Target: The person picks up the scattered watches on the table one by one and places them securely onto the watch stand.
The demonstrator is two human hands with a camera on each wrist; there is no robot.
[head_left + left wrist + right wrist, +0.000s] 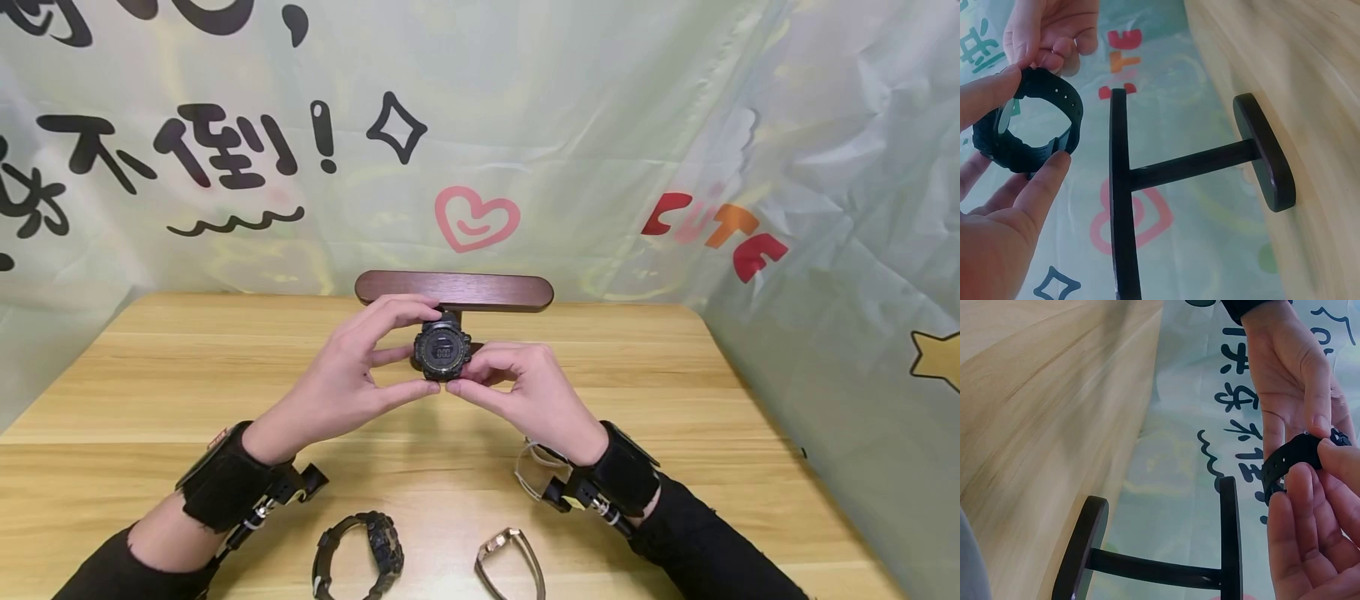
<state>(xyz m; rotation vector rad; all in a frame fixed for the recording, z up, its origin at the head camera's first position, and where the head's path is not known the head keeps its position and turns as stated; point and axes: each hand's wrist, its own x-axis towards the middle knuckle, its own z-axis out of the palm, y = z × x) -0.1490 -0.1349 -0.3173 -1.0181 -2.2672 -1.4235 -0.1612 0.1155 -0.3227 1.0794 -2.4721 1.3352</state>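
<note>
A black digital wristwatch is held up between both hands, its face turned toward the head camera. My left hand grips it with the fingers on its top edge and left side and the thumb at the bottom. With thumb and fingers, my right hand pinches the lower right of the watch. In the left wrist view the strap forms a closed-looking loop. Right behind the watch stands a dark wooden T-shaped stand; its upright post and rounded base show from the side.
Near the table's front edge lie a bulky black watch and a slim rose-gold watch. A printed cloth backdrop rises behind the wooden table and along its right side. Both wrists wear black camera straps.
</note>
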